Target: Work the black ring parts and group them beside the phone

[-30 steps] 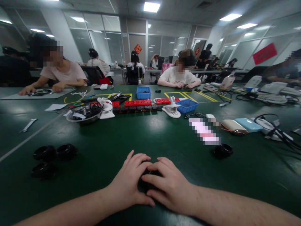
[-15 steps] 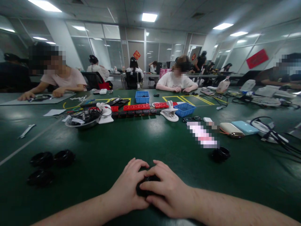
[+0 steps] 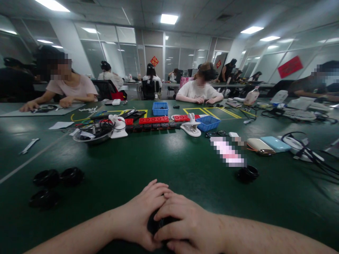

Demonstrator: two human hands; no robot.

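Both of my hands are low in the centre, closed around a glossy black round object [image 3: 152,223]. My left hand [image 3: 140,213] wraps its far and left sides. From the right, my right hand [image 3: 182,218] lies across the top, its fingers bent over the object and touching my left fingers. Most of the object is covered, so its exact kind is unclear. Three similar black ring-shaped pieces, one of them a black ring [image 3: 72,176], lie on the green table [image 3: 111,169] to the left. Another black ring [image 3: 248,173] sits to the right.
Across the table stand a metal bowl [image 3: 92,137] of black parts, a red power strip [image 3: 153,120], a white clip stand [image 3: 191,127] and blue bins [image 3: 160,108]. A wrench [image 3: 29,146] lies left. Power banks [image 3: 275,143] and cables are right. Co-workers sit opposite.
My hands have shifted slightly toward me and left, with the black object between them. My right fingers have come over against my left fingers, covering more of its far side.
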